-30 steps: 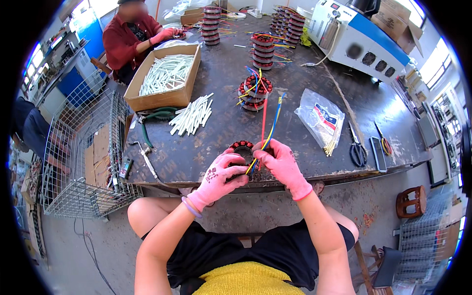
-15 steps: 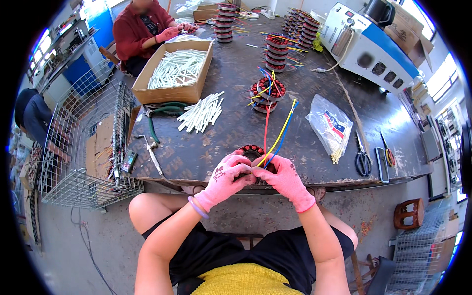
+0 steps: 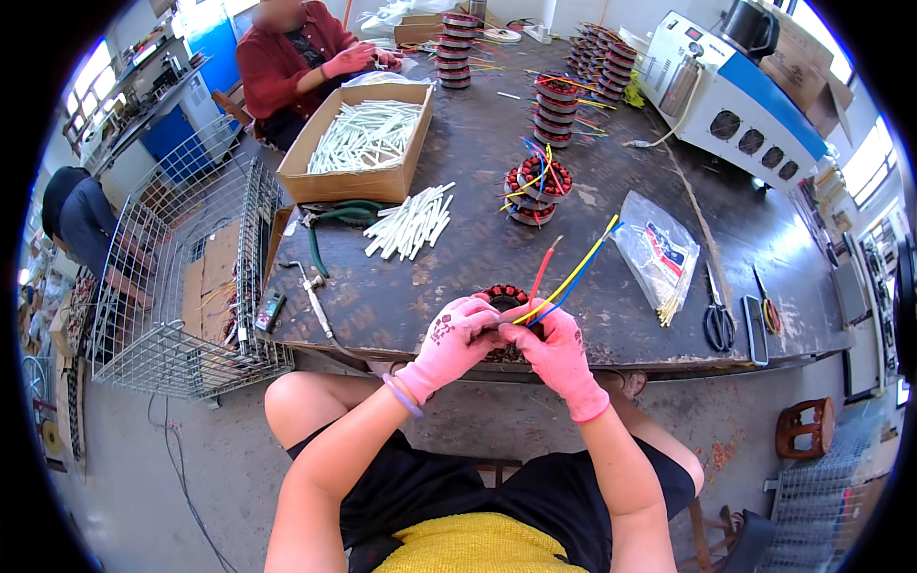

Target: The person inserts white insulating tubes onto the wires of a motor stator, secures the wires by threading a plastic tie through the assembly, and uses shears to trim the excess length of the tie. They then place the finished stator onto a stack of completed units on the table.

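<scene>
Red-and-black ring-shaped wound coil (image 3: 506, 292): one, at the near edge of the dark, scuffed counter (image 3: 497, 239), partly covered by the hands.
Insulated wires above it: one red wire (image 3: 543, 269), one yellow wire (image 3: 585, 262), at least one blue wire (image 3: 577, 276).
Left hand (image 3: 458, 334): pink-gloved, fingers bent inward at the coil's left; how far closed, and on what, cannot be told.
Right hand (image 3: 554, 346): pink-gloved, thumb and fingers pinched together on the yellow and blue wires near their lower ends.
Nearest coil stack (image 3: 532, 212): two similar coils, one atop the other, beyond the hands.
Slim white tubes (image 3: 411, 224): one loose pile, too tangled to count; more fill one open brown cardboard box (image 3: 358, 185).
Clear plastic bag (image 3: 659, 250): one, on the right.
Black-handled scissors (image 3: 718, 325): one pair, near the bag.
Co-workers: two, on the left.
</scene>
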A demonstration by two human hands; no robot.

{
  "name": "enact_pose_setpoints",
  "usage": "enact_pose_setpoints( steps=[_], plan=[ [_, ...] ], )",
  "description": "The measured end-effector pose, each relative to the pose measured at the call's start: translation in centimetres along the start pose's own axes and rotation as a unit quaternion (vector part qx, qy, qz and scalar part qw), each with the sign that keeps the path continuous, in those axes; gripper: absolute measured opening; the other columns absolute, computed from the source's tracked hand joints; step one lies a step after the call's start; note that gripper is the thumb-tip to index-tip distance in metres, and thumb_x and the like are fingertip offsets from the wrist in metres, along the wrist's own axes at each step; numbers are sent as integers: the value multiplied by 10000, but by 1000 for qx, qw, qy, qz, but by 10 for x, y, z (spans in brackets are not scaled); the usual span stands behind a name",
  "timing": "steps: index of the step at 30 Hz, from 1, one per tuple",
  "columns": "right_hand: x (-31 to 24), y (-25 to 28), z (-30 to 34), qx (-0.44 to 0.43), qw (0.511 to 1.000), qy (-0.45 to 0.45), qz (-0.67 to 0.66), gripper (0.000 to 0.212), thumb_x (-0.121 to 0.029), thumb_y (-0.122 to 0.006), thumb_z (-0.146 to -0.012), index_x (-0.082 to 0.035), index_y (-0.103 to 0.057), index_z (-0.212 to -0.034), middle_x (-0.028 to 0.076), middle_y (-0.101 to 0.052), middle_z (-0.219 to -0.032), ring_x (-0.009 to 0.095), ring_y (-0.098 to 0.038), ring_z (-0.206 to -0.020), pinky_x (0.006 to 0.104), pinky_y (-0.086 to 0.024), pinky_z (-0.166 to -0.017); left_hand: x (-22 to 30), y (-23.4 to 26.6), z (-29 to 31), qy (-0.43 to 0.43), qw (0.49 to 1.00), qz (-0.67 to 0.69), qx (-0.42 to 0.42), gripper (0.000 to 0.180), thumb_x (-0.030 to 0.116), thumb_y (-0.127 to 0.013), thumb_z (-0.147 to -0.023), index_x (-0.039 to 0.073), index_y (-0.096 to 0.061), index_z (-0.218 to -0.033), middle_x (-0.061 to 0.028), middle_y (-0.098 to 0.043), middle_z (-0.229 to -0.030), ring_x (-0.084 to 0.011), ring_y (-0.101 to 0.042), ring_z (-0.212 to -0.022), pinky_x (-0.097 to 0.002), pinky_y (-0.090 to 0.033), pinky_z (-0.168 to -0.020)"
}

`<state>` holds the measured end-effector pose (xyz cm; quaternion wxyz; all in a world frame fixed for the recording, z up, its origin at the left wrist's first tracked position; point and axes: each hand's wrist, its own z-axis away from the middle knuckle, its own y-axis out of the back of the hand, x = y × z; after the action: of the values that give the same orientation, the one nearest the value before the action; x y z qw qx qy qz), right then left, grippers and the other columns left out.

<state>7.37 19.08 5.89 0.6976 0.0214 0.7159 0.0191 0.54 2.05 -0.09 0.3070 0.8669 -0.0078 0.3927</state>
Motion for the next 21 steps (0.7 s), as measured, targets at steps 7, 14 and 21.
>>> enact_pose_setpoints(
  steps=[7, 14, 21],
  plan=[
    [-13, 25, -3, -73, 995, -41, 50, 192, -55, -667, -899, -8, -675, -1085, -4, -662, -828, 50, -570, -736, 234, -476, -653, 24, 14, -2, 85, 987, 123, -51, 394, 223, -852, -723, 25, -684, -1019, -99, -640, -1060, -326, -550, -1152, -427, -430, -1004],
    [-6, 23, -8, -22, 994, 9, 106, 155, -102, -688, -888, 15, -674, -988, 54, -683, -795, 71, -581, -710, 272, -495, -648, 18, 2, -4, 61, 997, 21, -39, 299, 279, -838, -722, 53, -685, -846, -74, -628, -946, -296, -581, -971, -412, -455, -884],
    [5, 18, -1, 18, 996, 19, 85, 166, -119, -721, -866, 7, -678, -965, 28, -671, -750, 59, -578, -678, 263, -484, -599, 16, -2, -11, 33, 997, -67, -37, 214, 227, -805, -722, 85, -670, -809, -52, -586, -820, -274, -576, -846, -405, -447, -805]
  ],
)
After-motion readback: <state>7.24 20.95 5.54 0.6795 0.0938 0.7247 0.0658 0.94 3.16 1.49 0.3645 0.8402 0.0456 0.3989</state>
